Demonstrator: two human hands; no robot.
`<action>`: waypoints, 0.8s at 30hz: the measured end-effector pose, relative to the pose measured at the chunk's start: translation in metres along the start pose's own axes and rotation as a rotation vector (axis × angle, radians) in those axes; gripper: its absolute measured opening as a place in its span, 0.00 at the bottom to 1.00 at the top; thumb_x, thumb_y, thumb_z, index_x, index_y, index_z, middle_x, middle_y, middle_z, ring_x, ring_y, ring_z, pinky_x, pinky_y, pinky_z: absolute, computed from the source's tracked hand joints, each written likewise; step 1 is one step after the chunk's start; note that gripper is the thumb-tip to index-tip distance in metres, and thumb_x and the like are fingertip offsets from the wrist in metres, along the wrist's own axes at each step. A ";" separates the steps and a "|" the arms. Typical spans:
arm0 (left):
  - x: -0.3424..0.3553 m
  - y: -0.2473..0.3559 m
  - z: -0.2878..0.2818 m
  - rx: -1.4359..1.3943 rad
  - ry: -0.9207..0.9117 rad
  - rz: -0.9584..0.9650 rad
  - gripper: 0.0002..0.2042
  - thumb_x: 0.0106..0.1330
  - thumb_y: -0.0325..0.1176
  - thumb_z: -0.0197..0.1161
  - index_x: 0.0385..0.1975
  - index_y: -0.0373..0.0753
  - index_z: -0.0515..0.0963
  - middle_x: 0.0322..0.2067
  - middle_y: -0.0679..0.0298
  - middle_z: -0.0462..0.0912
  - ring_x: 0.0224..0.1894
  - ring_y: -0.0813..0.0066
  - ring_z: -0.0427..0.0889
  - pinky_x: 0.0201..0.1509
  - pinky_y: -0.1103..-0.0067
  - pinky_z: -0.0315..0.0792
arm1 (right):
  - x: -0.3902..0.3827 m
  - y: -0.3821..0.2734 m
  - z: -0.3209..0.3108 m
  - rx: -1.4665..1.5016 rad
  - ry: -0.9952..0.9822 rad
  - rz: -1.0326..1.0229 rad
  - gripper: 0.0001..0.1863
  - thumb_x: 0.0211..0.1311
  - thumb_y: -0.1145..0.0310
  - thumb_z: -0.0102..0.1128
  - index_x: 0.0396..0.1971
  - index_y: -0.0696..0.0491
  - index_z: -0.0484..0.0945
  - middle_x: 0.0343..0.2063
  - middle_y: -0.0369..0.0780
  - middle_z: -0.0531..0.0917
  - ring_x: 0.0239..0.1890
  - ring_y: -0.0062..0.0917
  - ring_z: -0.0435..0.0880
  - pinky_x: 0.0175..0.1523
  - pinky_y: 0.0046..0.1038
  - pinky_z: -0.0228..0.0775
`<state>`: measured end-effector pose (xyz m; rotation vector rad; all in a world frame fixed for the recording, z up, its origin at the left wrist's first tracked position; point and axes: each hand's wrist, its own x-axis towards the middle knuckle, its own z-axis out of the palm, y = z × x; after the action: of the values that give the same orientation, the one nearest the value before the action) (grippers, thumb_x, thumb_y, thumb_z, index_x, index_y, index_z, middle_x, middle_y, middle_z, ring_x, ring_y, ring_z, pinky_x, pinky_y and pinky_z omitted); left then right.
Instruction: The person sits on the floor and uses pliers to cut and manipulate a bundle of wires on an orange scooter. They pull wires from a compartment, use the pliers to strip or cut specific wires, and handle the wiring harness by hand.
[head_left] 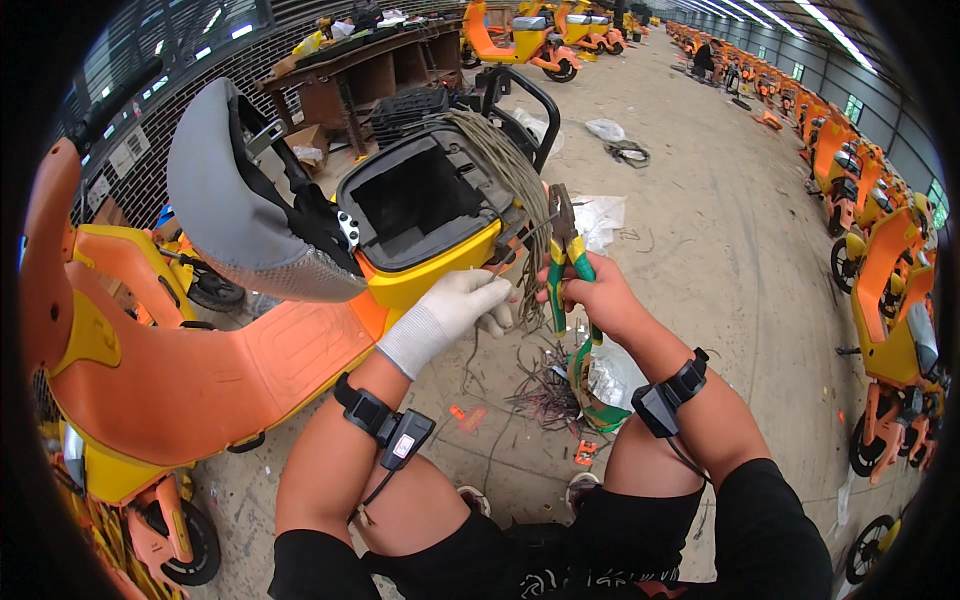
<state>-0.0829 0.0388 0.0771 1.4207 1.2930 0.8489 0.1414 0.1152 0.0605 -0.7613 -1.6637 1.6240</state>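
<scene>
A pair of pliers [567, 245] with green and yellow handles points upward in my right hand [601, 290], which is bare and wrapped round the grips. Its jaws stand beside a bundle of grey-green cords [518, 175] draped over the rear of an orange and yellow scooter [305, 345]. My left hand [455, 310], in a white knitted glove, is closed near the cords, apparently pinching a thin dark strand; its fingertips are partly hidden. Left of the open storage box [440, 252] rises the tipped-up grey seat [235, 195].
Below my right hand stands a green and white sack [612, 385], with wire scraps [545, 395] beside it on the floor. A black rear rack bar [545, 105] arches behind the box. A cluttered workbench [365, 65] is farther back; scooters [895, 300] line the right side.
</scene>
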 end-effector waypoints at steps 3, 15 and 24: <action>-0.007 0.006 0.000 -0.347 -0.065 0.089 0.18 0.72 0.44 0.49 0.42 0.30 0.73 0.26 0.62 0.80 0.26 0.71 0.81 0.34 0.77 0.76 | -0.002 0.003 -0.003 -0.067 -0.059 -0.005 0.21 0.55 0.80 0.46 0.51 0.59 0.72 0.42 0.38 0.81 0.40 0.25 0.84 0.37 0.23 0.70; -0.021 0.017 0.011 -0.832 -0.327 0.021 0.22 0.74 0.45 0.41 0.46 0.28 0.72 0.24 0.59 0.79 0.18 0.69 0.77 0.25 0.71 0.77 | -0.013 0.004 0.010 -0.391 -0.240 -0.286 0.23 0.48 0.79 0.51 0.49 0.54 0.75 0.28 0.39 0.82 0.29 0.24 0.78 0.38 0.26 0.71; -0.036 0.027 0.032 -1.027 -0.634 -0.030 0.31 0.72 0.48 0.34 0.57 0.23 0.67 0.28 0.45 0.81 0.19 0.48 0.78 0.26 0.54 0.75 | -0.016 -0.005 0.013 -0.490 -0.344 -0.571 0.18 0.61 0.62 0.55 0.48 0.56 0.73 0.28 0.47 0.79 0.31 0.43 0.79 0.39 0.35 0.71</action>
<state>-0.0524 -0.0013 0.0988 0.7135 0.2736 0.7657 0.1407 0.0944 0.0646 -0.1777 -2.3059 0.9876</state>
